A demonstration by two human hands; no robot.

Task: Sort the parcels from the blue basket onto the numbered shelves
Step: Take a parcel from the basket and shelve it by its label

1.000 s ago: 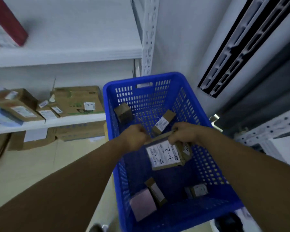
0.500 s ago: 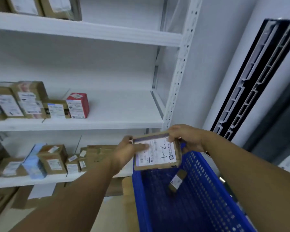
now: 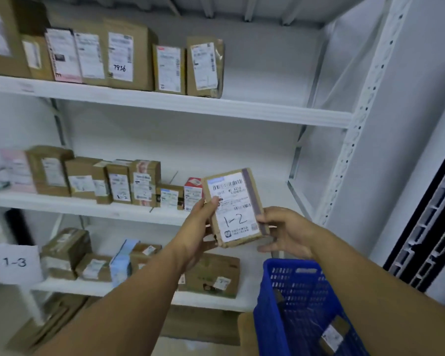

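A small brown parcel (image 3: 235,206) with a white label marked "1-2" is held upright in front of the middle shelf (image 3: 88,206). My left hand (image 3: 199,227) grips its left edge, thumb on the label. My right hand (image 3: 284,232) holds its lower right edge with the fingertips. The blue basket (image 3: 288,299) sits at the lower right, below my right arm, with a small labelled parcel (image 3: 333,335) inside.
White shelving fills the view; rows of brown parcels stand on the top shelf (image 3: 190,104), the middle shelf and the lower shelf (image 3: 70,286). A "1-3" sign (image 3: 14,263) hangs at the left by the lower shelf. The right halves of the shelves are bare. A red box (image 3: 192,192) stands behind the held parcel.
Both hands have lifted the "1-2" parcel out of the basket and up to the middle shelf's height, turning it upright. The view has tilted up from the basket to the shelves.
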